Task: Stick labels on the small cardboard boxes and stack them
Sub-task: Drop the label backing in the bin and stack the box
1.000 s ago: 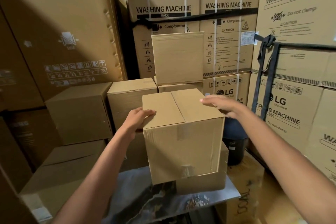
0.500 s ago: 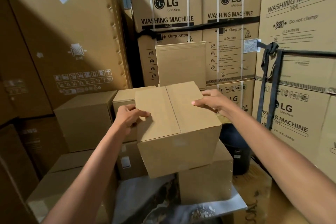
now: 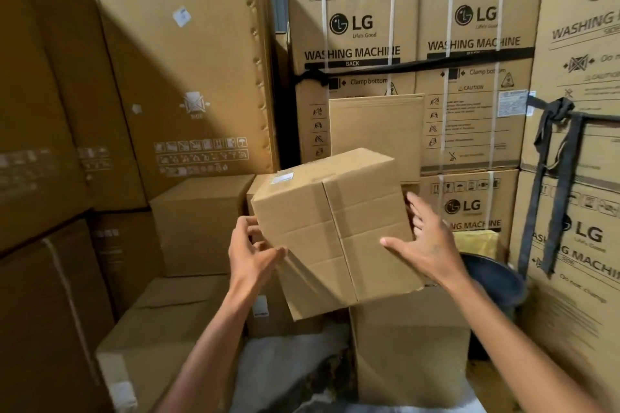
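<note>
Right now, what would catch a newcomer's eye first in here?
The tilted small cardboard box at centre, with the left hand and right hand spread open at its sides. Behind it, tall washing machine cartons fill the back wall. A knotted black strap hangs at right.

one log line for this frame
step: turning box | small cardboard box: tilted | left hand: open | right hand: open

The tilted box point(image 3: 330, 228) hides most of the left hand's fingers point(image 3: 250, 223) behind its left edge. Its small label point(image 3: 282, 178), above those fingers, is too blurred to read. Both forearms run off the bottom edge.
</note>
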A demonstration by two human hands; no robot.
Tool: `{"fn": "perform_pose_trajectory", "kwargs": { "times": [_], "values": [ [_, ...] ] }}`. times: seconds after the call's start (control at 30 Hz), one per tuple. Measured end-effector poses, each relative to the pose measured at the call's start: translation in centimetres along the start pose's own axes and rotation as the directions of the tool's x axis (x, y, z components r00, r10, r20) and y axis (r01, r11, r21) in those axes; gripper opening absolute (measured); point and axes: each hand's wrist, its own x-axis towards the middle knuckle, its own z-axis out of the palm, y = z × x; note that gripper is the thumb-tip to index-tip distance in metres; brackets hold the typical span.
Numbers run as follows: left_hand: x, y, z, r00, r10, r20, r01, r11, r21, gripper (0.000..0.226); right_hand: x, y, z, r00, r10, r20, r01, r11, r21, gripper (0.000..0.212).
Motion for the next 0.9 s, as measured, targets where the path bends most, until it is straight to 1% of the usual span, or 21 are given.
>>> {"fn": "perform_pose_trajectory", "kwargs": {
  "times": [0.17,0.27,0.4,0.5,0.6,0.73,0.9],
  "values": [
    [-2.0,-2.9,0.7,0.996,0.092,0.002,-0.092,0.996,-0.014,0.052,-2.2,3.4,1.7,0.998,0.03,-0.063,-0.03,1.0,0.003,0.109],
    [-2.9,-4.4,1.5,0.991,0.131,-0.001,-0.131,0.991,-0.019,0.053,-3.4,4.7,2.1,0.992,0.025,-0.125,-0.026,1.0,-0.01,0.098],
    [-3.5,-5.7,2.6,0.993,0.118,-0.001,-0.118,0.993,-0.024,0.055,-4.6,5.6,2.2,0.979,-0.021,-0.204,0.009,0.998,-0.061,0.083],
    [-3.8,-6.3,3.3,0.993,0.12,0.017,-0.119,0.993,-0.024,0.053,-5.2,6.2,1.9,0.971,-0.037,-0.236,0.015,0.995,-0.096,0.077],
    [-4.2,-5.9,4.2,0.983,0.182,0.014,-0.182,0.983,0.022,0.052,-5.4,6.9,1.5,0.96,-0.037,-0.278,0.008,0.995,-0.104,0.074],
    [-3.8,-5.5,5.5,0.958,0.286,0.035,-0.288,0.957,0.045,0.046,-5.3,7.5,0.6,0.947,0.011,-0.322,-0.061,0.988,-0.145,0.074],
    [-3.7,-6.4,7.9,0.955,0.293,0.048,-0.296,0.948,0.115,0.046,-5.4,8.8,-0.8,0.927,0.094,-0.364,-0.153,0.979,-0.137,0.077]
  ]
}}
